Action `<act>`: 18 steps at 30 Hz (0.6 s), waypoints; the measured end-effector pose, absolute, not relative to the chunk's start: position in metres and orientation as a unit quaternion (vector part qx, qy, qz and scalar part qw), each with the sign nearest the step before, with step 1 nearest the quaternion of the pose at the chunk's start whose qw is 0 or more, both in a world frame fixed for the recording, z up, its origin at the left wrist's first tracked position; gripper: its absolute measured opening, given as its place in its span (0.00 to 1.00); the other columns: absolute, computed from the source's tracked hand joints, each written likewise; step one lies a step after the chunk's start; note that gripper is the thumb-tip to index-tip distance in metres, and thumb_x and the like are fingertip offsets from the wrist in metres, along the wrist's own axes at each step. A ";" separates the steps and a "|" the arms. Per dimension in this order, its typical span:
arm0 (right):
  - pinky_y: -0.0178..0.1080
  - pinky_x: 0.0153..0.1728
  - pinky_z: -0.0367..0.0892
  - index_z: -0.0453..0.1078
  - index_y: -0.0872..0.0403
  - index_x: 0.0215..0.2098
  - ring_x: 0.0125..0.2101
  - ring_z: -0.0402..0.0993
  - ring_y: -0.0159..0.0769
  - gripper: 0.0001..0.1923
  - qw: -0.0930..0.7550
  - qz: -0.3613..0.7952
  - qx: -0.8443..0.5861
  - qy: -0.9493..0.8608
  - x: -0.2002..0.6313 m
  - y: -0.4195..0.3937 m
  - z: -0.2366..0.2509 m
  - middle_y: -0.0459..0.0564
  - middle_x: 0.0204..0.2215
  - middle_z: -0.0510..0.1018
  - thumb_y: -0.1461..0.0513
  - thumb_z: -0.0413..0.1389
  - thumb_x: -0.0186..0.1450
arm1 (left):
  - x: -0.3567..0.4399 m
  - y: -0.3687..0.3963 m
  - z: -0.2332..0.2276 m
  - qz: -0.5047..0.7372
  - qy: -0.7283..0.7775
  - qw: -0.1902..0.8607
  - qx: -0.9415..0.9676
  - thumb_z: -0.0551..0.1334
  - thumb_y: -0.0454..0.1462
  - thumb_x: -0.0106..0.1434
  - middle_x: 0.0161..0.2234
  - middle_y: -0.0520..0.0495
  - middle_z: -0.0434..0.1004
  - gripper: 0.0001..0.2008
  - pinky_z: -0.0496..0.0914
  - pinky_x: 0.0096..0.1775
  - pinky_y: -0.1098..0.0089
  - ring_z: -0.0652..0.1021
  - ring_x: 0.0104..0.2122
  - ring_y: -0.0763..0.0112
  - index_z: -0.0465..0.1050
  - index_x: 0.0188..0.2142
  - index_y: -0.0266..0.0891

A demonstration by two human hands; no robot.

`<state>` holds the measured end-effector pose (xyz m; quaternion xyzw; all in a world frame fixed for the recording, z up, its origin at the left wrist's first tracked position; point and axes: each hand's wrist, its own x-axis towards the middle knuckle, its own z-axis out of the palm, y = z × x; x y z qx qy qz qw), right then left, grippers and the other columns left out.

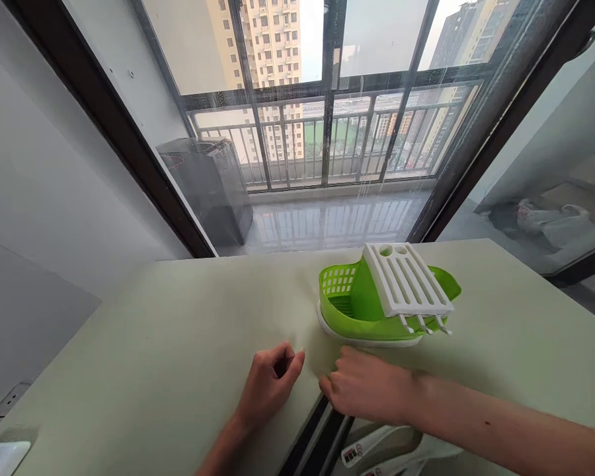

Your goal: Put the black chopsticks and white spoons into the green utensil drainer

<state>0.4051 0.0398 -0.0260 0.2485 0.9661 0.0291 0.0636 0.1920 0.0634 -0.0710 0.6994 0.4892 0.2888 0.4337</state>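
Hands rest on my bench (153, 330): left hand (270, 383) loosely curled, empty; right hand (364, 390) closed near green cutlery drainer (357, 307), contents indiscernible. I advise steadying its base.

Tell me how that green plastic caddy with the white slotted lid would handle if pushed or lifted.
The green caddy looks like thin perforated plastic, so probably light and stiff. Its white lid sits tilted, so it might shift or fall. On the smooth table it would likely slide rather than tip.
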 end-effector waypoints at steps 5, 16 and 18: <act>0.40 0.24 0.50 0.73 0.56 0.31 0.21 0.73 0.37 0.07 0.103 0.035 0.237 0.965 0.400 0.044 -0.018 0.48 0.21 0.79 0.72 0.61 0.65 | 0.189 0.064 -0.069 0.275 0.479 0.452 0.701 0.59 0.50 0.70 0.21 0.58 0.50 0.23 0.52 0.25 0.72 0.55 0.22 0.76 0.56 0.23 0.41; 0.42 0.23 0.45 0.71 0.51 0.26 0.20 0.69 0.37 0.12 0.067 0.065 0.303 0.948 0.410 0.018 0.021 0.45 0.20 0.73 0.74 0.63 0.56 | 0.175 0.066 -0.064 0.247 0.429 0.540 0.681 0.59 0.52 0.70 0.21 0.55 0.64 0.23 0.60 0.29 0.72 0.65 0.24 0.74 0.66 0.26 0.39; 0.43 0.23 0.44 0.68 0.50 0.24 0.19 0.66 0.37 0.14 0.038 0.088 0.316 0.944 0.417 0.014 0.029 0.44 0.19 0.70 0.74 0.64 0.52 | 0.174 0.067 -0.061 0.234 0.395 0.553 0.696 0.58 0.52 0.71 0.24 0.50 0.75 0.22 0.65 0.33 0.71 0.72 0.27 0.71 0.72 0.29 0.38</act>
